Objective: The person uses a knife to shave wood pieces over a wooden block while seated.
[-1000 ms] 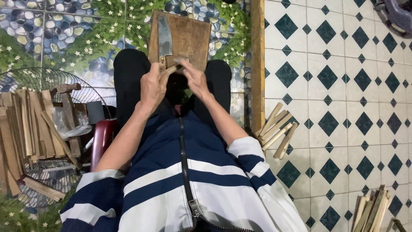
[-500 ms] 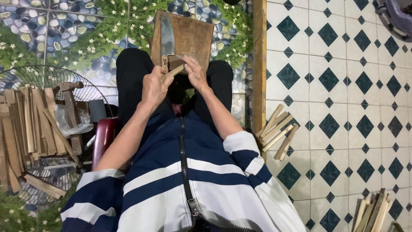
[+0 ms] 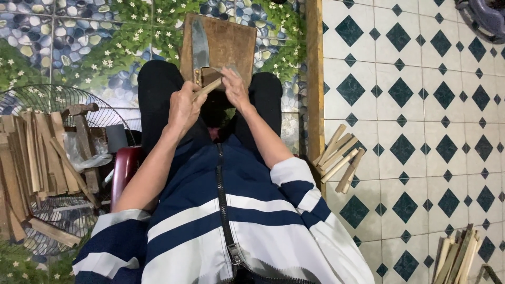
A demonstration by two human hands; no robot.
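I sit with my knees apart over a brown wooden chopping board (image 3: 231, 39) on the floor. A broad knife (image 3: 200, 44) lies on the board's left side, blade pointing away. My left hand (image 3: 184, 108) grips the near end of a short pale bamboo stick (image 3: 207, 88). My right hand (image 3: 234, 87) pinches the stick's far end just over the board's near edge. The stick slants between both hands.
A pile of split bamboo strips (image 3: 37, 158) rests on a wire fan guard (image 3: 47, 97) at my left, beside a hammer (image 3: 81, 118) and a red stool (image 3: 126, 168). Cut sticks (image 3: 339, 160) lie on the tiled floor at my right; more sticks (image 3: 457, 255) lie at the bottom right.
Both hands have shifted slightly toward the board with the stick, and the stick has tilted a little more upward at its far end.
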